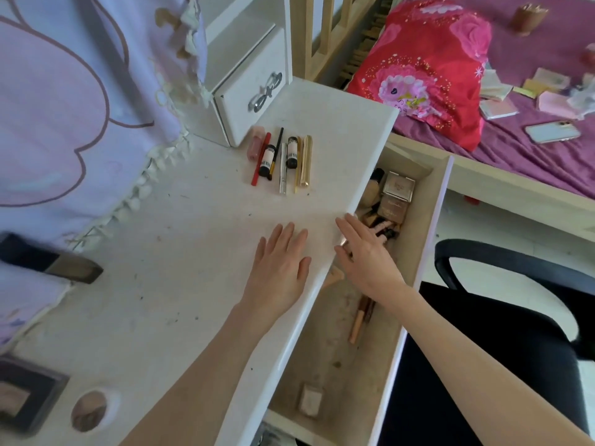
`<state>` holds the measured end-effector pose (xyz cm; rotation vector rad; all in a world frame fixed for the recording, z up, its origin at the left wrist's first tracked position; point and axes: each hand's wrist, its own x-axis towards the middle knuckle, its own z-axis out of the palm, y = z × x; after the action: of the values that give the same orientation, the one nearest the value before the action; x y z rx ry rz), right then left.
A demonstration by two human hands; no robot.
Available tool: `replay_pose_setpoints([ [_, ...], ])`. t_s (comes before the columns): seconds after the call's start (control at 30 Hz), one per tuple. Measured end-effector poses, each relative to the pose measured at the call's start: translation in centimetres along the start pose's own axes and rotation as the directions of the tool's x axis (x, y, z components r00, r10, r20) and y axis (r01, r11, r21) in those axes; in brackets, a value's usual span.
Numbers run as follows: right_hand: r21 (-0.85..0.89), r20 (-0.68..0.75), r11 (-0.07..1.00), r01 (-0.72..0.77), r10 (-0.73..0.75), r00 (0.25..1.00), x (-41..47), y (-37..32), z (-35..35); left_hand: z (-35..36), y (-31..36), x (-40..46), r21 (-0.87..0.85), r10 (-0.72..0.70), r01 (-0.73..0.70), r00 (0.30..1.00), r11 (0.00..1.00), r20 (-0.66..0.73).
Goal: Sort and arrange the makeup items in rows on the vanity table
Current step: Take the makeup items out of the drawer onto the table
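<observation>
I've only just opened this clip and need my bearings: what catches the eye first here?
The red floral pillow on the purple bed at upper right stands out most. On the white vanity table, a neat row of makeup sticks lies near the small drawer box. The left hand rests flat on the tabletop while the right hand reaches into the open drawer.

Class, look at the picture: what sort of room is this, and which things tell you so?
Most likely a bedroom with a vanity table: makeup items lie in a row on it, beside a bed bearing a red pillow.
</observation>
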<state>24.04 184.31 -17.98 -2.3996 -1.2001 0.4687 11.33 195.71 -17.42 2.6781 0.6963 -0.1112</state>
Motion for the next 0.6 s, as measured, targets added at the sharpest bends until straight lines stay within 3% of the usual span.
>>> replay_pose_setpoints([
  [0.2,-0.08,0.012,0.997,-0.024,0.025,1.0,-7.8,1.6,2.5,2.6,2.5,-5.9,0.03,0.073,-0.071,0.995,0.997,-0.07],
  [0.37,-0.284,0.164,0.959,0.018,0.03,0.986,-9.7,3.8,3.7,5.8,5.7,-10.2,-0.095,0.132,-0.156,0.966,0.983,-0.221],
  [0.47,-0.419,0.236,0.904,0.085,0.019,0.972,-9.0,5.1,3.4,8.0,7.1,-10.7,-0.158,0.048,-0.056,0.997,0.986,-0.057],
  [0.6,-0.543,0.401,0.815,0.203,0.04,0.915,-7.0,6.0,3.1,11.4,6.8,-10.6,-0.084,-0.06,0.075,0.983,0.994,0.176],
])
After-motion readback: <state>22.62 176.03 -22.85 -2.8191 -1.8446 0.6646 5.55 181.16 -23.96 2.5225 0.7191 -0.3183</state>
